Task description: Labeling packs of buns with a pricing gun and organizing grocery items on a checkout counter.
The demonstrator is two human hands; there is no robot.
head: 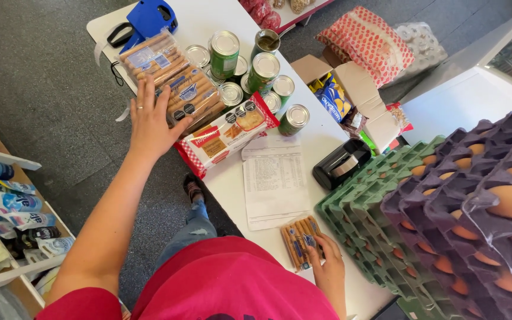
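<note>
My left hand [151, 120] lies flat against the near side of a stack of clear packs of long brown biscuits [170, 80] on the white table [333, 133]. Under that stack rests a red and white checked cracker pack [227, 135]. My right hand [329, 271] grips the end of a small clear pack of brown biscuits [300, 240] lying near the table's front edge, just below a printed paper sheet [274, 181]. A ring shows on my left hand.
Several green tins [256, 71] stand behind the packs. A blue price labeller [146, 22] lies at the far corner. Stacked green and purple egg trays [463, 207], a black device [342, 163] and an open cardboard box [351, 89] fill the right. Shelves with pouches [7, 213] stand at left.
</note>
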